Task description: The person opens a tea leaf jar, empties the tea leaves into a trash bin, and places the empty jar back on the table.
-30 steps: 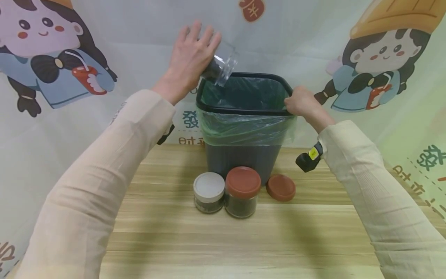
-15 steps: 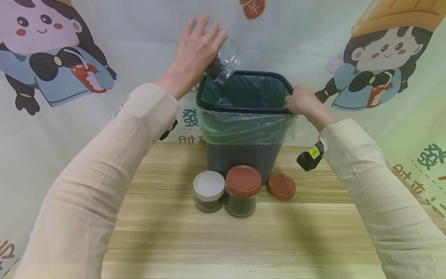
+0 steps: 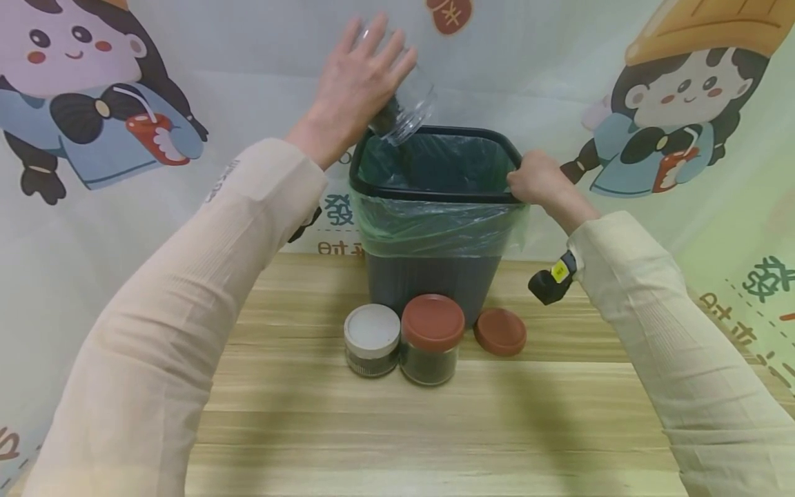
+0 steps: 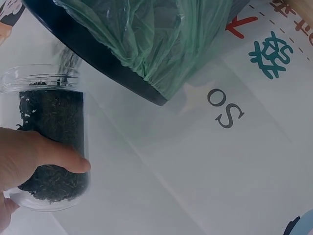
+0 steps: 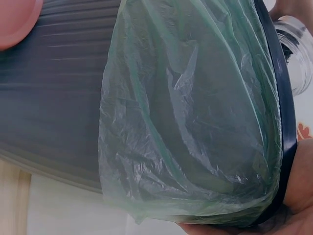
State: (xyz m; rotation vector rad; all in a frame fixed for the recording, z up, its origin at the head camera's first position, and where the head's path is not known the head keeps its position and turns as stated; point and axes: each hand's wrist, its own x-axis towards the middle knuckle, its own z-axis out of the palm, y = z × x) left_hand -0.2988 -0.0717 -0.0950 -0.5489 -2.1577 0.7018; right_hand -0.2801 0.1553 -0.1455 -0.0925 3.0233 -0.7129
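Observation:
My left hand (image 3: 357, 86) grips a clear jar (image 3: 413, 107), tipped with its mouth over the left side of the trash bin (image 3: 435, 283). Dark, dry, leaf-like bits (image 4: 54, 122), resembling loose tea, fill much of the jar in the left wrist view. A blurred dark streak of them leaves the mouth toward the bin. At the bin's right corner, my right hand (image 3: 539, 181) holds the black rim (image 3: 459, 199). A green plastic bag (image 5: 186, 122) lines the bin and folds over its outside. The bin's floor is hidden.
Before the bin stand a white-lidded jar (image 3: 373, 338) and a taller red-lidded jar (image 3: 431, 338), side by side with dark contents. A loose red lid (image 3: 500, 332) lies to their right on the wooden table (image 3: 410, 442). A printed cloth (image 3: 248, 103) hangs behind.
My left hand has shifted up and slightly right, tilting the jar further. A dark streak now shows below its mouth. My right hand stays on the rim.

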